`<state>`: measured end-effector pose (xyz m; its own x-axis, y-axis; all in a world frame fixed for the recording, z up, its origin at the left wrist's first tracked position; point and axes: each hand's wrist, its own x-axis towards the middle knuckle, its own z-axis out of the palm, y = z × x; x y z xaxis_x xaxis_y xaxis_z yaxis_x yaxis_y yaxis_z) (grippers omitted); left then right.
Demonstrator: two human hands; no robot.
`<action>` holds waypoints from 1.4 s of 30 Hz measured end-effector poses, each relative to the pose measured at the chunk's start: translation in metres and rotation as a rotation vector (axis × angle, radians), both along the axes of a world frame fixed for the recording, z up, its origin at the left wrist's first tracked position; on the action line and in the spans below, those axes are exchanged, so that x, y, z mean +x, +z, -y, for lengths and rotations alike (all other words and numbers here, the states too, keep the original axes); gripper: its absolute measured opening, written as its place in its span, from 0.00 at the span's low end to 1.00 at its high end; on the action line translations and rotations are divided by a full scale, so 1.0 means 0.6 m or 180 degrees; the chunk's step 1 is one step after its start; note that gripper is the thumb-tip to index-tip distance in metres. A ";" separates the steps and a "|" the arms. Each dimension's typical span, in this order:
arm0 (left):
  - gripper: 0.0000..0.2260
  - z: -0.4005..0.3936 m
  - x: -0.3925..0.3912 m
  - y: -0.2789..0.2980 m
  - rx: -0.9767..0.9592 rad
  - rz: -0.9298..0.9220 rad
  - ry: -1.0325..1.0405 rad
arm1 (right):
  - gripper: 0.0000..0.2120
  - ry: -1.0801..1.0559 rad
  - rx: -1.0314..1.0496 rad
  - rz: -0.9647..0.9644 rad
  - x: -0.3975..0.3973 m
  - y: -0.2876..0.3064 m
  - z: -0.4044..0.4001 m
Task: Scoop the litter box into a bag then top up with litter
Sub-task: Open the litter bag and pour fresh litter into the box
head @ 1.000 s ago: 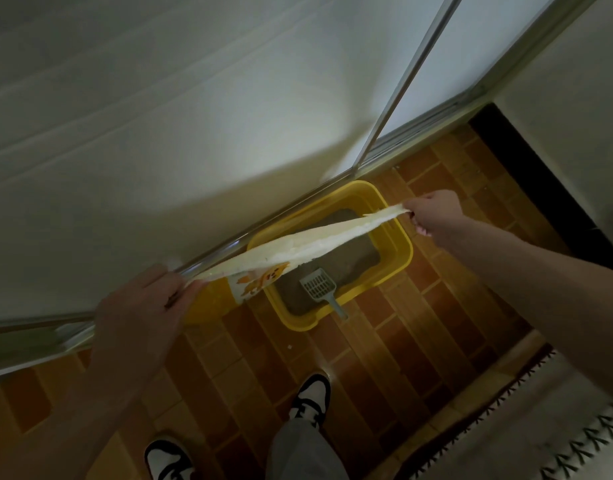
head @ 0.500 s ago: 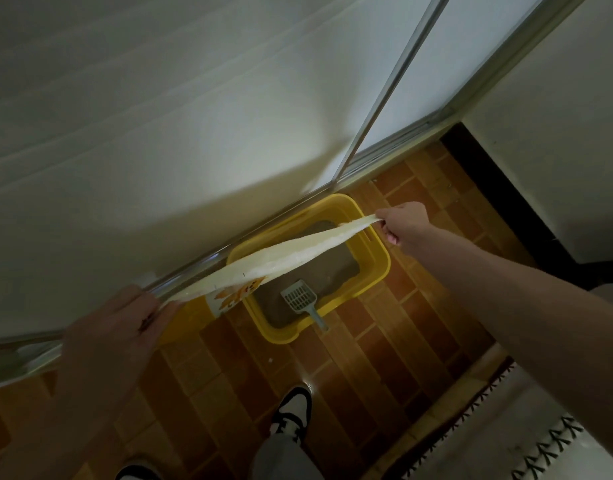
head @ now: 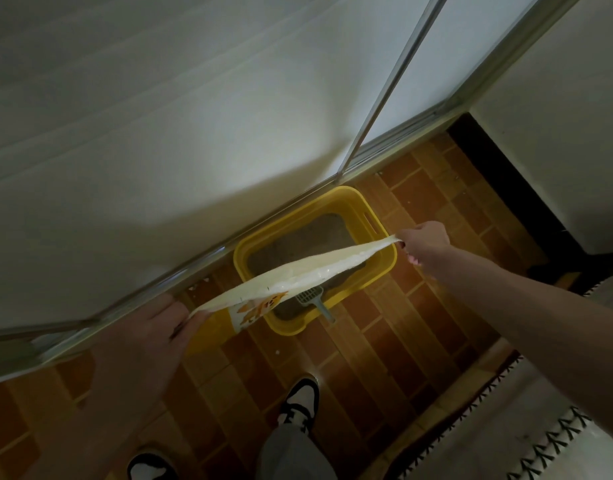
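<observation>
bag (head: pixel 298 271) swung rt over box (head: pixel 381 220) | L grip (head: pixel 142 337) + R grip (head: pixel 424 239) pinch bag ends

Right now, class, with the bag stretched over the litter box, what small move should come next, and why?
Probably tip the litter bag toward the yellow litter box to pour. The left hand and right hand pinch its two ends, holding it above the litter, where the scoop rests.
</observation>
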<state>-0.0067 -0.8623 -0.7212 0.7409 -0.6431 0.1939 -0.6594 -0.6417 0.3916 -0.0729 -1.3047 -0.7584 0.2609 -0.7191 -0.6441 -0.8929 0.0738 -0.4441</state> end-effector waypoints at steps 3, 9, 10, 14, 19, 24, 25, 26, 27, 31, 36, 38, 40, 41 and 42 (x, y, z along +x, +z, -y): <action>0.19 0.007 -0.003 0.009 -0.0117 0.0045 -0.0001 | 0.07 -0.0071 0.0008 0.0057 -0.010 0.002 0.000; 0.17 0.020 0.002 0.013 -0.0075 -0.0080 -0.0010 | 0.07 -0.0124 -0.0001 0.0071 -0.020 0.007 0.002; 0.16 0.023 0.003 0.013 -0.0059 -0.0086 -0.0021 | 0.08 -0.0129 -0.0002 0.0026 -0.022 0.007 0.005; 0.17 0.033 0.004 0.019 -0.0030 -0.0133 0.0052 | 0.09 -0.0142 0.0020 0.0011 -0.027 0.006 0.014; 0.19 0.039 0.010 0.018 0.0066 -0.0074 -0.0105 | 0.10 -0.0210 -0.0020 0.0042 -0.025 0.011 0.024; 0.18 0.052 0.015 0.018 -0.0047 -0.0146 -0.0138 | 0.09 -0.0203 -0.0062 0.0092 -0.023 0.015 0.030; 0.17 0.052 0.015 0.016 -0.0063 -0.0129 -0.0148 | 0.09 -0.0154 -0.0127 0.0081 -0.023 0.015 0.031; 0.17 0.051 0.015 0.014 -0.0069 -0.0109 -0.0165 | 0.10 -0.0087 -0.0162 0.0046 -0.022 0.014 0.032; 0.17 0.051 0.015 0.012 -0.0054 -0.0099 -0.0188 | 0.10 -0.0050 -0.0162 0.0024 -0.023 0.013 0.033; 0.18 0.049 0.017 0.007 -0.0069 -0.0128 -0.0163 | 0.10 0.0039 -0.0157 0.0065 -0.018 0.009 0.031; 0.19 0.036 0.019 0.005 -0.0098 -0.0212 0.0015 | 0.09 0.0233 -0.0116 0.0000 -0.008 0.004 0.029; 0.18 0.033 0.018 0.007 -0.0084 -0.0222 -0.0008 | 0.09 0.0215 -0.0105 0.0054 -0.001 0.005 0.030; 0.18 0.033 0.017 0.011 -0.0038 -0.0188 -0.0032 | 0.09 0.0100 -0.0091 0.0146 0.004 0.002 0.027; 0.18 0.034 0.017 0.012 -0.0044 -0.0175 -0.0013 | 0.09 0.0052 -0.0131 0.0184 0.007 0.001 0.025; 0.18 0.035 0.017 0.015 -0.0062 -0.0183 0.0013 | 0.09 0.0012 -0.0181 0.0201 0.009 0.001 0.025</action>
